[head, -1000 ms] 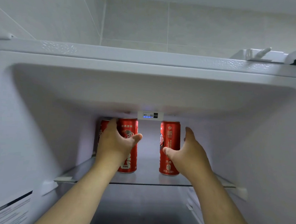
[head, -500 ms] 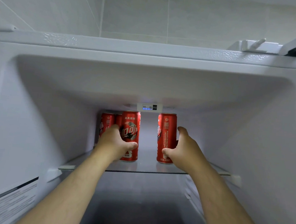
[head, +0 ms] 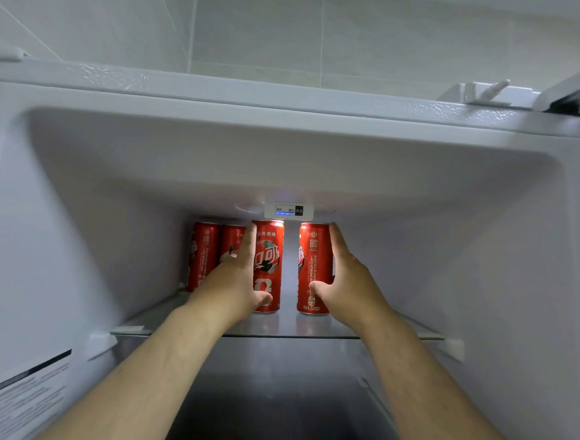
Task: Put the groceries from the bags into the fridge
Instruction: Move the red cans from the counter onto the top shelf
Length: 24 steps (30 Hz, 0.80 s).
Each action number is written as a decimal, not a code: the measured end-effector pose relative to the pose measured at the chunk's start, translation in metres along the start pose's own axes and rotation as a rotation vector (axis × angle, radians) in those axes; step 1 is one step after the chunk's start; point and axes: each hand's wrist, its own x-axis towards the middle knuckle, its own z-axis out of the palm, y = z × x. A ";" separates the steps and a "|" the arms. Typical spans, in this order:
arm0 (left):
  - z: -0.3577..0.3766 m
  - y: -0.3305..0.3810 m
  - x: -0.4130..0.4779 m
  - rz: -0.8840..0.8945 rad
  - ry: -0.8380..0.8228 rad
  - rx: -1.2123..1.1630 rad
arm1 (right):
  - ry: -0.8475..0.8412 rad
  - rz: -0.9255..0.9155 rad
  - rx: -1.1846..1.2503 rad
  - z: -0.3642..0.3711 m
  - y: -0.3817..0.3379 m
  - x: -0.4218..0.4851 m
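Nearest to us the lower part of the fridge (head: 56, 255) is just dark, so all the action is happening up on the glass shelf (head: 291, 327). Both hands are on cans there. The left hand (head: 239, 285) is lying along the left side of the middle can (head: 270, 252), fingers straight up and thumb touching the lower front, so it's cradling more than gripping. The right hand (head: 349, 286) is mirroring that on the right can (head: 313, 256), with fingers flat up its right side and thumb on the front. Both cans are standing upright on the shelf with a small gap between them.

Our take is that we're parking these two and getting ready to let go. We're thinking sliding beats lifting here. That means pushing low on each can so nothing is tipping, and lining the middle one up just beside the two back cans (head: 204, 255) standing further in at the left. After that, the hands should be coming straight back out so knuckles aren't clipping a neighbour.

Farthest back, the control panel (head: 288, 210) is glowing right above the can tops, so headroom is looking tight.
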 end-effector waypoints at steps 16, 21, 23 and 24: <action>0.001 -0.016 0.033 0.091 -0.096 0.173 | -0.152 0.035 -0.004 0.008 0.013 0.037; -0.005 -0.023 0.041 0.170 -0.101 0.145 | -0.166 0.017 0.021 0.013 0.018 0.052; -0.004 -0.024 0.044 0.180 -0.081 0.174 | -0.163 0.020 0.025 0.017 0.022 0.057; -0.003 -0.023 0.045 0.189 -0.067 0.190 | -0.157 0.021 0.022 0.020 0.023 0.059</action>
